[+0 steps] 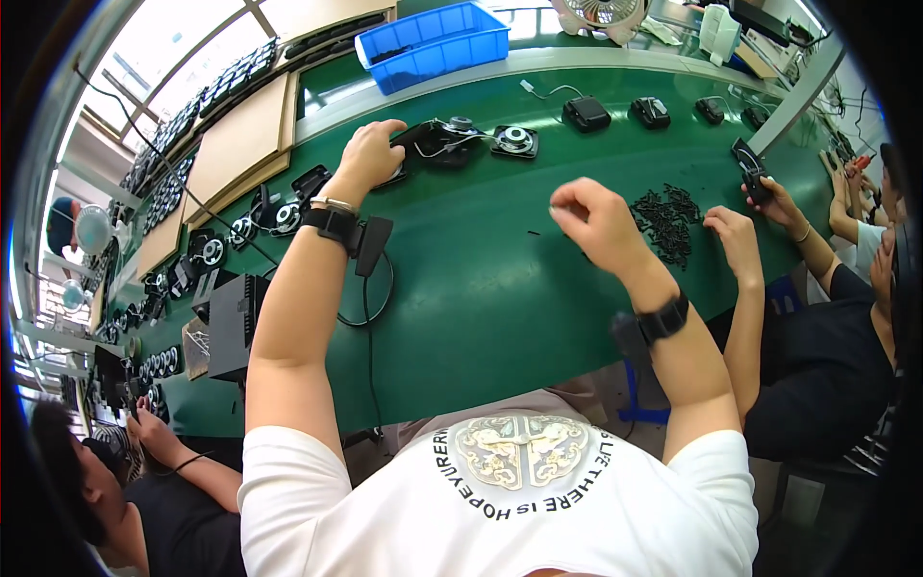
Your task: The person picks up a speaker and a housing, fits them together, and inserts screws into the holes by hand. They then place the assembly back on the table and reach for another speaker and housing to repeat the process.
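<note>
My left hand [369, 156] reaches to the far side of the green table. Its fingers close on the left end of a black plastic housing [415, 142], and the hand hides part of it. Beside that housing lie parts with wires and a round speaker [514, 141] in a black frame. My right hand [598, 223] hovers over the table with thumb and fingertips pinched together; whatever they hold is too small or hidden. To its right is a pile of small black screw-like pieces [666, 223]. One loose black piece [534, 232] lies to its left.
A blue bin [437, 48] stands at the back. Black boxy units [586, 113] line the far right. Speaker parts [286, 218] and a dark box [236, 327] are on the left, near a hanging cable [370, 356]. Co-workers sit either side; one's hand [738, 240] is near the pile.
</note>
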`<state>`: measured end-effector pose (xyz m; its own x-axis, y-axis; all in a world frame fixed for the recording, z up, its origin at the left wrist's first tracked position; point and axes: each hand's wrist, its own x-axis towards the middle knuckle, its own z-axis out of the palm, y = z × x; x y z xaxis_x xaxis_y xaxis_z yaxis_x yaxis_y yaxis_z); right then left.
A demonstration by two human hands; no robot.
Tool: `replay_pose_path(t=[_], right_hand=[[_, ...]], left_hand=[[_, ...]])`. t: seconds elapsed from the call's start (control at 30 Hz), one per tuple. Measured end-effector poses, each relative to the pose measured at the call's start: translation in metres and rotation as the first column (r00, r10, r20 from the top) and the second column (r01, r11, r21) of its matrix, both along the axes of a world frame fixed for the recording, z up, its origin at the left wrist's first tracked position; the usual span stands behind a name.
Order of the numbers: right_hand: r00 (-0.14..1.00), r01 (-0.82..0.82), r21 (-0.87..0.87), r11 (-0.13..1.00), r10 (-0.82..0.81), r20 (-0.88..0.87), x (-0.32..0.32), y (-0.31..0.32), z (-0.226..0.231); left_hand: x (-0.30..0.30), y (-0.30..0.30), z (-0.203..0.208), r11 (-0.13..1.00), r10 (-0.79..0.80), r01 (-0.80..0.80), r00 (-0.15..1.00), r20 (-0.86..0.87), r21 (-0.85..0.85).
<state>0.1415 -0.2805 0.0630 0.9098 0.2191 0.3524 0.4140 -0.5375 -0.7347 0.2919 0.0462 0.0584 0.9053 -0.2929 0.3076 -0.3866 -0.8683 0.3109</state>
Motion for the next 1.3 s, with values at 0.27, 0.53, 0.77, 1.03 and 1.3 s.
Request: replay_pose_path(t=[0.27,0.53,0.77,1.03,1.3], right_hand=[[0.98,0.027,-0.382,0.924,0.051,0.192,0.107,0.061,-0.051],[0.992,0.117,-0.314,0.942,-0.093,0.091,0.148,0.095,-0.007],[0.91,-0.377,-0.278,0.884,0.297,-0.289,0.239,0.058,-0.028],[0.733,-0.576,-0.267,0.773,0.345,-0.586,0.248,0.07,-0.01],[0.769,-0.44,-0.3,0.847,0.182,-0.613,0.25,0.081,-0.01]], left_hand=[[0.007,-0.01,-0.021,0.976,0.178,-0.188,0.979,0.1,0.108],[0.019,0.0,-0.023,0.964,0.138,-0.127,0.99,-0.034,0.234],[0.028,-0.008,-0.009,0.98,-0.124,0.17,0.928,0.351,-0.105],[0.019,-0.018,0.009,0.768,-0.319,0.074,0.905,-0.28,-0.636],[0.041,-0.022,-0.022,0.707,-0.307,0.078,0.929,-0.206,-0.703]])
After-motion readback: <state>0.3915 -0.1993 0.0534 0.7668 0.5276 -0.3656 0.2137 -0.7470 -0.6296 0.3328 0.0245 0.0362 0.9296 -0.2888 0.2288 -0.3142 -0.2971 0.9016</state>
